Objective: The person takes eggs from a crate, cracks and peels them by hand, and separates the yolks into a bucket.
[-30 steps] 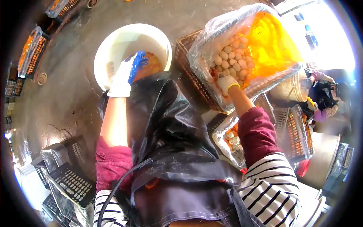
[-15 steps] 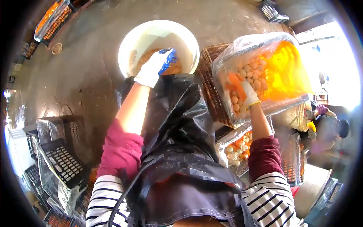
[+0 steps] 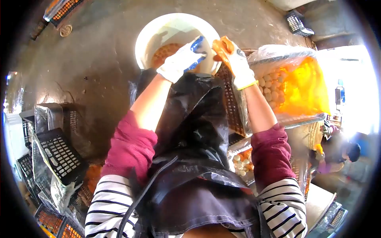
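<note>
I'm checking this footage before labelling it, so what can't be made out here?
All in the head view:
What the right hand holds, if anything: blur and curled fingers hide it.
Whether the left hand holds anything: its back faces the camera.
The near rim of the tub: behind the apron.
What lies under the yellow plastic: glare hides it.
What the co-worker holds: too small and blurred.

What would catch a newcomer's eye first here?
Probably the glowing yellow-orange sheet in the plastic-lined crate at right, beside round, egg-like things. Next, the big white tub at upper centre, with the blue-and-white gloved left hand over it and the orange-and-white gloved right hand near its rim.
</note>
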The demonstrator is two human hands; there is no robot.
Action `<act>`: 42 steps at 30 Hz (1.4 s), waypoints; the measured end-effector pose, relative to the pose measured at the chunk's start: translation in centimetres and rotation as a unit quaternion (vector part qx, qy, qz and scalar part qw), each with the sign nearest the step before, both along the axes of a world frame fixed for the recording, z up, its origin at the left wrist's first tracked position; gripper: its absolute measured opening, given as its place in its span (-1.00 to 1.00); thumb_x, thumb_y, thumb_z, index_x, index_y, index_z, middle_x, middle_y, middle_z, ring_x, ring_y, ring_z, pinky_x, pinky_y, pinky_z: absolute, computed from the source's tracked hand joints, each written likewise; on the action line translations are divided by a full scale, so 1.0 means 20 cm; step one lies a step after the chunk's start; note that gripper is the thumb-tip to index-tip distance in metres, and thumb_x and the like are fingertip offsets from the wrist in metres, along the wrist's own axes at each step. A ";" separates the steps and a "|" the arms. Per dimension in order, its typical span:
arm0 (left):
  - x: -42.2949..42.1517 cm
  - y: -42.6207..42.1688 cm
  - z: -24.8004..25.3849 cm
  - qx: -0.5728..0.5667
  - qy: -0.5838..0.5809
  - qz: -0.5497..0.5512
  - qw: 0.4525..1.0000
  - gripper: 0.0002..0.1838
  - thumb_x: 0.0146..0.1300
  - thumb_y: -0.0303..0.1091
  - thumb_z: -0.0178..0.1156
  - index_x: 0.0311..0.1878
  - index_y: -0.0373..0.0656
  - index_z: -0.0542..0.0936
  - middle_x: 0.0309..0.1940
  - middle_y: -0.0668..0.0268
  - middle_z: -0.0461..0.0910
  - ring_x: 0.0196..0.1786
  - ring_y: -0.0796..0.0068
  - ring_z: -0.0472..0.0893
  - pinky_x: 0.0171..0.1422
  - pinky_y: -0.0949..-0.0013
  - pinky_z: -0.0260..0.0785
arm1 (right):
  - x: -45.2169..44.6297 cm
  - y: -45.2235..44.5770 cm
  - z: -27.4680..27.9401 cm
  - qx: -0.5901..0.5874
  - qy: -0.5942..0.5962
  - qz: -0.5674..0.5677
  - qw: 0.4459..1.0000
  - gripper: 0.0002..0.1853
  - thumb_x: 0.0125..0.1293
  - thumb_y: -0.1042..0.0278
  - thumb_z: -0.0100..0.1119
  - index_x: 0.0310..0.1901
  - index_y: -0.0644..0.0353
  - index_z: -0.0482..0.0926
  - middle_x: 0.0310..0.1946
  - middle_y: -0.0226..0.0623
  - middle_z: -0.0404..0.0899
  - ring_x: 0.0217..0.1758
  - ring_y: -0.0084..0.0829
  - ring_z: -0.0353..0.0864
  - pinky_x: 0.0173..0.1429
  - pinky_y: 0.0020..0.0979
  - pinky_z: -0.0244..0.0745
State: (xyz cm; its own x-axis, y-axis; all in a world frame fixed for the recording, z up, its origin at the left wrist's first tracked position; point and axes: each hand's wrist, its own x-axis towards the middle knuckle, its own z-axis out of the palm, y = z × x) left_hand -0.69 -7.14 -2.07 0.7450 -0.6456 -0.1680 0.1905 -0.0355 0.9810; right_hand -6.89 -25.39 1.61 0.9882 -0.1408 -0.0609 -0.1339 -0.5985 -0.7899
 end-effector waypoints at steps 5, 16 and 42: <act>-0.02 0.01 0.07 -0.042 -0.002 0.051 0.998 -0.53 0.29 0.04 0.02 0.11 -0.07 0.46 -0.03 0.22 0.51 0.01 0.37 0.47 0.07 0.35 0.34 | 0.09 0.12 -0.05 0.180 0.032 0.134 0.974 -0.64 0.33 0.18 0.03 0.01 0.26 0.44 -0.14 -0.24 0.51 -0.15 -0.43 0.56 -0.01 -0.47 0.46; -0.03 0.11 0.00 0.239 -0.507 0.100 0.822 -0.68 0.14 -0.32 0.13 -0.03 -0.22 0.49 -0.17 0.08 0.57 -0.11 0.14 0.57 0.00 0.27 0.41 | 0.17 0.30 -0.15 -0.280 -0.038 0.087 0.955 -0.67 0.36 0.16 -0.09 -0.04 0.23 0.46 -0.15 -0.10 0.52 -0.11 -0.24 0.51 -0.05 -0.30 0.43; 0.07 0.06 -0.10 0.013 -0.187 0.174 0.967 -0.69 0.36 -0.24 -0.07 -0.03 -0.24 0.50 -0.18 0.13 0.59 -0.14 0.32 0.59 -0.06 0.38 0.46 | 0.18 0.36 -0.08 0.483 -0.018 -0.008 0.876 -0.74 0.26 0.25 0.16 -0.09 0.19 0.53 -0.31 -0.30 0.56 -0.30 -0.47 0.58 -0.23 -0.38 0.57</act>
State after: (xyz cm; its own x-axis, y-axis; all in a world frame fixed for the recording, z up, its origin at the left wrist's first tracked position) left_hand 0.67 -5.98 -3.97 0.9277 -0.3450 0.1428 -0.1731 -0.0585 0.9832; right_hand -3.32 -18.24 0.03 0.9903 -0.0540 -0.1280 -0.1011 0.3522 -0.9305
